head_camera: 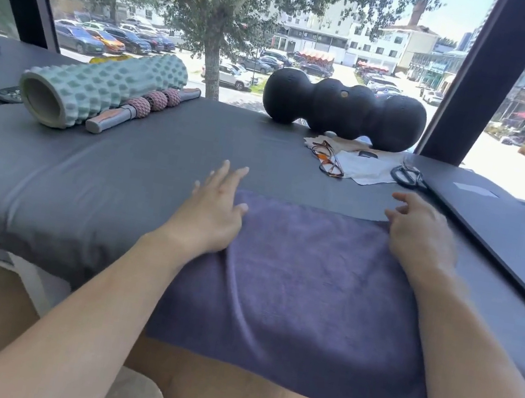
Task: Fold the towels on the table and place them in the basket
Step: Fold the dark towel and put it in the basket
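My left hand (213, 211) lies flat at the towel's (300, 295) far left corner. Its fingers (223, 175) are straight and slightly spread, released, gripping nothing: the heel and thumb press on the cloth, while the fingertips reach past the towel's far edge onto the grey bench (84, 176).

The towel is dark purple-grey and spread out between my two hands. Its far edge runs left to right across the bench, from one hand to the other. The cloth comes toward me from there, and its near part hangs over the front edge of the bench above my lap. A soft crease runs from under my left palm down toward me. Which way its long axis lies I cannot tell for sure, since my forearms cover both side edges.

My right hand (421, 236) rests on the far right corner of the towel. Its fingers (403, 201) are loosely curled and a little blurred; whether they pinch the corner or only rest on it, I cannot tell.

Farther back on the bench, from the left: a pale green knobbed foam roller (99, 88), a massage stick (144, 106) just beside it, a black lobed roller (342, 109) by the window, glasses (327, 157) on a white cloth (366, 169), scissors (409, 176), and a closed dark laptop (505, 232) near my right hand.
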{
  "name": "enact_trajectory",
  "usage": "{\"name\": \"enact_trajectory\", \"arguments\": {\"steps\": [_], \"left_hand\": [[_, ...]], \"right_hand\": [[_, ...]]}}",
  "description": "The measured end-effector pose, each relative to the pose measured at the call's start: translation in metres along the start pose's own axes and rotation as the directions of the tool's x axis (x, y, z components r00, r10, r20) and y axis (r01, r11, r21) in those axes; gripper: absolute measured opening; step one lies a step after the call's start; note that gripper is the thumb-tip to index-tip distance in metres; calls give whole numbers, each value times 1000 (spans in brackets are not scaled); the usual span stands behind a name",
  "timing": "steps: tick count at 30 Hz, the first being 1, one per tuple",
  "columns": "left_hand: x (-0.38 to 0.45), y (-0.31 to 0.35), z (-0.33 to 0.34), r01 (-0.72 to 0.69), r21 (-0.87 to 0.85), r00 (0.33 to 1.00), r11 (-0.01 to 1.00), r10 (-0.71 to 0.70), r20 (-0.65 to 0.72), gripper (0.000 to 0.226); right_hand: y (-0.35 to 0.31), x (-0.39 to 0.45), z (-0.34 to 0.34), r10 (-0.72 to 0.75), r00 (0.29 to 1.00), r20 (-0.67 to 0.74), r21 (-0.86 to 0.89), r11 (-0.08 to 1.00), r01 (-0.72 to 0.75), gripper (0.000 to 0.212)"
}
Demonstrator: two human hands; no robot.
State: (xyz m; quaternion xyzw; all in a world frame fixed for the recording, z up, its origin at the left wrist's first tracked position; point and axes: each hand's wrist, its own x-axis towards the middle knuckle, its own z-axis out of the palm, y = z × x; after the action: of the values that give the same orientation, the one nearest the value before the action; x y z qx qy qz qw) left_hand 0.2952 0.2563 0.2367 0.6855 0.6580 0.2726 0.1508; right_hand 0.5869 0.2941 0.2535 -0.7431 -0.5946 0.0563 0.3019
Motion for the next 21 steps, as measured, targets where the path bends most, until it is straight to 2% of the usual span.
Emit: {"name": "enact_trajectory", "arguments": {"steps": [2, 4, 6, 8, 9, 13, 19, 21], "left_hand": [[-7, 6, 1, -93, 60, 995, 994, 95, -33, 51], [-15, 12, 1, -121, -2, 992, 993, 121, -32, 46], [-25, 14, 6, -141, -92, 990, 986, 143, 11, 47], [-35, 12, 12, -147, -133, 980, 980, 162, 111, 59], [-39, 9, 13, -164, -91, 972, 982, 177, 157, 66], [-46, -3, 14, -250, 161, 955, 955, 215, 206, 81], [-54, -5, 10, -133, 374, 971, 918, 46, 234, 89], [-56, -4, 10, -118, 406, 976, 906, 31, 215, 91]], "right_hand": [[-8, -3, -9, -117, 993, 27, -43, 992, 118, 45], [-24, -10, -16, -234, 960, 153, 53, 972, 229, 44], [-39, -27, -9, -312, 885, 345, 124, 950, 286, 43], [-43, -40, 8, -356, 800, 484, 40, 922, 386, 49], [-40, -43, 18, -355, 776, 522, -24, 903, 429, 53], [-15, -33, 30, -274, 815, 510, -192, 888, 419, 64], [3, -23, 24, -201, 857, 474, -241, 907, 346, 70], [1, -26, 21, -220, 886, 408, -262, 902, 344, 71]]}}
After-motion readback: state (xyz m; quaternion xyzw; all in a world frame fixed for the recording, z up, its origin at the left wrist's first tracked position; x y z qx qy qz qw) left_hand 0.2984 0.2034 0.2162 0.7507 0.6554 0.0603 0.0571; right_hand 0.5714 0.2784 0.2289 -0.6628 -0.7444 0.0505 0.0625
